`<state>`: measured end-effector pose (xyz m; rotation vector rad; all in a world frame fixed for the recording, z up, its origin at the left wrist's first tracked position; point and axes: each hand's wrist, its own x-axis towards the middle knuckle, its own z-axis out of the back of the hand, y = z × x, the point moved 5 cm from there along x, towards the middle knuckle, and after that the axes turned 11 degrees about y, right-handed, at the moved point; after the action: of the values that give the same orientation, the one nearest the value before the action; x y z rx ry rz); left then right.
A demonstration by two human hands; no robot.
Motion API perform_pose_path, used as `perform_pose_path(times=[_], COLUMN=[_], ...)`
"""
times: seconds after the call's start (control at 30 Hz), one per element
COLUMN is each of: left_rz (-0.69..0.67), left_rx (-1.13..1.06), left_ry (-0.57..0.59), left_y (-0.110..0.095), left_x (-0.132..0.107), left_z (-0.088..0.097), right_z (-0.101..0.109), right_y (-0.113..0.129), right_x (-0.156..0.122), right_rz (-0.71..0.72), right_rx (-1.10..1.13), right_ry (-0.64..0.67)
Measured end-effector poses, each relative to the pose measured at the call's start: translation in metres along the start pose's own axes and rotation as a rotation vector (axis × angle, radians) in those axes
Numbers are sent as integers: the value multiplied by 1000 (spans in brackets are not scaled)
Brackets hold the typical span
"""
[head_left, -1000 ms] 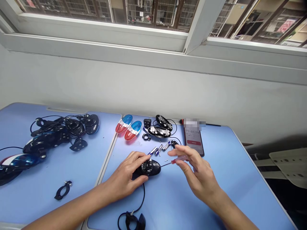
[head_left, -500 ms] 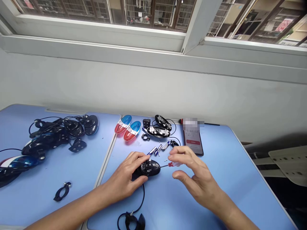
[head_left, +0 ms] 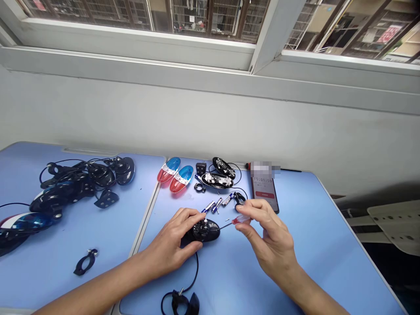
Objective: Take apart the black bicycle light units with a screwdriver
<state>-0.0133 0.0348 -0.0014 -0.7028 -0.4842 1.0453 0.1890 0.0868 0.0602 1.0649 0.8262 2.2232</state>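
My left hand point(head_left: 173, 238) is closed round a black oval bike light housing point(head_left: 212, 232), pressing it against the blue table. A round ribbed mount sits on its upward side. In my right hand point(head_left: 271, 234) a small screwdriver point(head_left: 236, 220) with a clear and red handle is pinched between thumb and fingers. Its shaft slants down to the right end of the housing, where the tip seems to touch; the exact contact is too small to make out. From the housing a black cable point(head_left: 196, 273) runs toward me to a black clamp point(head_left: 180, 302).
Behind my hands lie several batteries point(head_left: 217, 204), two red-and-blue lens covers point(head_left: 181, 179), open black housings point(head_left: 217, 180) and a phone point(head_left: 264, 190) running a timer. More black bike lights point(head_left: 70, 192) with tangled cables cover the left table, near a loose ring clamp point(head_left: 85, 262).
My right thumb and fingers have closed on the screwdriver handle, which was standing free between the open fingers. The handle now tilts up slightly more. My left hand holds its place on the housing.
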Motion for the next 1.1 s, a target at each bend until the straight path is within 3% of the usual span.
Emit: perform_pose_path(times=[0.17,0.3,0.4,0.6,0.73,0.93,1.1], left_rz=[2,-1,4,3,11,4,6], left_rx=[-6,-5,-10,-16,-15,-7,-7], left_ry=[8,0,2,9,8,2,-5], left_y=[-1,-1,-1,0,0,0,1], left_x=[0,0,1,0,0,0,0], left_z=[0,1,0,0,0,0,0], right_z=[-2,-2,0,-4,0,-2,1], right_y=[-3,-1,-3,-6,-5,-5,-4], right_x=[-3,-2,-4,-2,-1,-1,-1], right_rz=[-82,-17,-61,-68,-34,-58,-37], right_rx=[49,16,4,107,-3,96,25], right_ry=[-28,-15,-64,55,-19,25,-36])
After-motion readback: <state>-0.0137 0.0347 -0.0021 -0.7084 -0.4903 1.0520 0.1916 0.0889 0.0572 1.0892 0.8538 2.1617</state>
